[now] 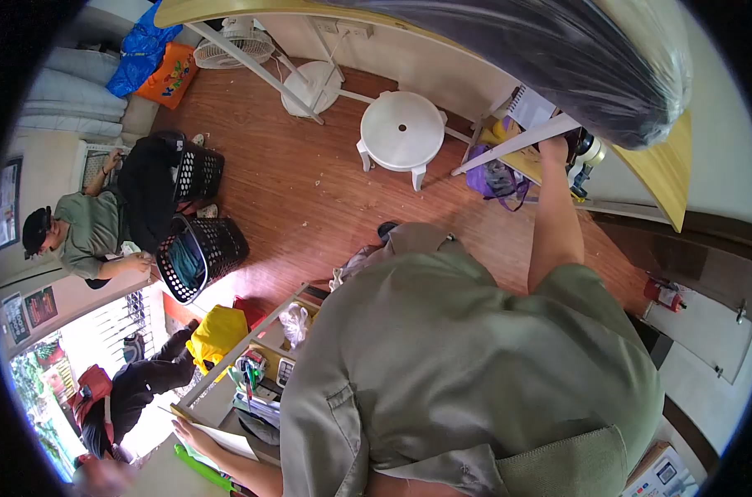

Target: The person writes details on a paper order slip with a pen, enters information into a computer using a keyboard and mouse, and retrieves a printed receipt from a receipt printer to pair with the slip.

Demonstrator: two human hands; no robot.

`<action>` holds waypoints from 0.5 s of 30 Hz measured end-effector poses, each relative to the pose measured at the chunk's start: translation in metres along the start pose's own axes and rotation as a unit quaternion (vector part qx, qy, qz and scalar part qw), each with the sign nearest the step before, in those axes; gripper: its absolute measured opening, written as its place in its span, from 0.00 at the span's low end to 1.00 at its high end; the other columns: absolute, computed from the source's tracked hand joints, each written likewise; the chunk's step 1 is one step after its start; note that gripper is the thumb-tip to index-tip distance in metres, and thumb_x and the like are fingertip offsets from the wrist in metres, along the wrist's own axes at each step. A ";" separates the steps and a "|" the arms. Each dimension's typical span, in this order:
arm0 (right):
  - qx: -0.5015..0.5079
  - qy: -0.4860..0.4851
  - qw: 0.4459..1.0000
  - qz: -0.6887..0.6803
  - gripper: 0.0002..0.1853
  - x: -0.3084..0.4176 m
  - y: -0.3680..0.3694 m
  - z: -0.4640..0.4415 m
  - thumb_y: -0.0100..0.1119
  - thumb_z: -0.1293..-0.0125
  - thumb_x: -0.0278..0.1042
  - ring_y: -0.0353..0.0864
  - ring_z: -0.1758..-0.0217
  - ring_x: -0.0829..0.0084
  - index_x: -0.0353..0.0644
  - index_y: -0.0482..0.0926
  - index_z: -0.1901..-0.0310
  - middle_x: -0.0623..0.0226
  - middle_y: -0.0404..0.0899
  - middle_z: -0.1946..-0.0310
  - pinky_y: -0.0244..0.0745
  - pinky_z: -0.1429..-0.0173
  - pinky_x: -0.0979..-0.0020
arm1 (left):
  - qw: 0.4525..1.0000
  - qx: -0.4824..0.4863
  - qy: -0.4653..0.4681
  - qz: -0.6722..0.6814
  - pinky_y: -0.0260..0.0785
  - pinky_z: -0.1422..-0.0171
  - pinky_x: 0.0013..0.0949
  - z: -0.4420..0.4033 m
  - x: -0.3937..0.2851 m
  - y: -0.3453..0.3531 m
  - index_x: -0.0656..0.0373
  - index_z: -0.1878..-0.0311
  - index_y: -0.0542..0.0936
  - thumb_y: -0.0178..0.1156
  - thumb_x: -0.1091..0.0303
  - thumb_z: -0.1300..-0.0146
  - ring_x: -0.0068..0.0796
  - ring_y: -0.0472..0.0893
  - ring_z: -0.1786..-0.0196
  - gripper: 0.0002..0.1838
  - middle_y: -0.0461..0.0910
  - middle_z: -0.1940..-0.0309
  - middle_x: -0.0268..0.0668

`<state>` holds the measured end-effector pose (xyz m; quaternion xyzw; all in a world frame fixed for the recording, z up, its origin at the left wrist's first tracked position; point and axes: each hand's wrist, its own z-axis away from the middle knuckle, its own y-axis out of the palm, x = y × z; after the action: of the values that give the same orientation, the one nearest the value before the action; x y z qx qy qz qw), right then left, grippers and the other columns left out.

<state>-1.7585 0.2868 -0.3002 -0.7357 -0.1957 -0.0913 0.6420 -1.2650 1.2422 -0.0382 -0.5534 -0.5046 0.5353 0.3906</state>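
Note:
My right arm stretches away to a low shelf (521,161) under the wooden table. My right hand (553,150) is beside dark items and a cream-coloured round object (593,151); its fingers are mostly hidden, so their grip does not show. A spiral notebook (531,108) and a purple bag (490,176) are close to it. At the lower left, my left hand (195,436) rests on the counter with fingers stretched out, beside a white sheet or pad (231,441). Near that hand lie a bright green object (202,470) and a holder with pens (250,370).
A white stool (401,130) and a fan base (311,89) stand on the wooden floor. Dark plastic-wrapped goods (591,66) lie on the table (670,178). At left, a person (94,224) handles dark cloth by black baskets (202,257); another person (119,406) is near the doorway.

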 end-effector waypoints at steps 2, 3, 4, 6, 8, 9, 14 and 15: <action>0.030 0.069 0.997 -0.018 0.27 0.006 -0.002 0.003 0.48 0.34 0.59 0.82 0.45 0.49 0.45 0.86 0.53 0.47 0.84 0.53 0.74 0.40 0.52 | 1.000 0.004 -0.006 0.001 0.45 0.19 0.45 0.002 -0.001 0.000 0.63 0.25 0.61 0.38 0.40 0.25 0.51 0.55 0.22 0.38 0.58 0.25 0.53; 0.056 0.133 0.989 -0.038 0.28 0.017 -0.007 0.004 0.48 0.35 0.62 0.81 0.43 0.49 0.47 0.86 0.51 0.49 0.84 0.51 0.73 0.38 0.49 | 1.000 0.005 -0.007 0.005 0.45 0.19 0.45 0.002 -0.005 0.001 0.63 0.25 0.61 0.38 0.40 0.25 0.51 0.55 0.22 0.38 0.58 0.25 0.53; 0.063 0.280 0.957 0.047 0.28 0.082 -0.052 0.022 0.49 0.36 0.62 0.79 0.39 0.50 0.49 0.85 0.48 0.53 0.83 0.47 0.66 0.36 0.42 | 1.000 0.005 -0.008 0.006 0.45 0.19 0.45 0.002 -0.006 0.003 0.63 0.25 0.61 0.38 0.40 0.25 0.51 0.55 0.22 0.39 0.58 0.25 0.53; 0.075 0.281 0.955 0.053 0.28 0.082 -0.049 0.022 0.49 0.36 0.63 0.79 0.38 0.50 0.51 0.84 0.47 0.55 0.83 0.45 0.63 0.35 0.40 | 1.000 0.005 -0.013 0.013 0.45 0.19 0.45 0.004 -0.009 0.002 0.63 0.25 0.61 0.38 0.40 0.25 0.51 0.55 0.22 0.39 0.58 0.25 0.53; 0.090 0.278 0.954 0.059 0.28 0.082 -0.047 0.023 0.49 0.37 0.63 0.78 0.37 0.50 0.53 0.84 0.46 0.58 0.82 0.44 0.60 0.35 0.38 | 1.000 0.001 -0.019 0.020 0.45 0.19 0.45 0.005 -0.010 0.001 0.63 0.25 0.61 0.38 0.39 0.25 0.50 0.55 0.22 0.39 0.58 0.24 0.53; 0.084 0.250 0.962 0.074 0.29 0.081 -0.049 0.026 0.49 0.37 0.64 0.79 0.38 0.51 0.54 0.83 0.45 0.58 0.82 0.43 0.59 0.34 0.37 | 1.000 0.001 -0.022 0.022 0.45 0.19 0.45 0.006 -0.011 0.001 0.63 0.25 0.61 0.38 0.39 0.25 0.50 0.55 0.22 0.39 0.58 0.24 0.53; 0.082 0.132 0.980 0.125 0.30 0.056 -0.045 0.013 0.48 0.37 0.65 0.79 0.39 0.50 0.56 0.80 0.41 0.58 0.80 0.41 0.63 0.35 0.40 | 0.999 0.003 -0.030 0.030 0.45 0.19 0.44 0.008 -0.021 -0.002 0.62 0.25 0.62 0.38 0.38 0.26 0.50 0.55 0.22 0.39 0.58 0.24 0.52; 0.119 0.096 0.984 0.095 0.29 0.034 -0.026 0.001 0.48 0.35 0.62 0.79 0.39 0.50 0.52 0.80 0.41 0.56 0.79 0.40 0.66 0.35 0.44 | 0.999 0.002 -0.031 0.030 0.45 0.19 0.44 0.009 -0.022 -0.003 0.62 0.25 0.62 0.38 0.38 0.26 0.50 0.55 0.22 0.40 0.58 0.24 0.52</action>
<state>-1.7389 0.2966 -0.2634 -0.6568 -0.0723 -0.0761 0.7467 -1.2728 1.2199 -0.0319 -0.5506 -0.4985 0.5651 0.3593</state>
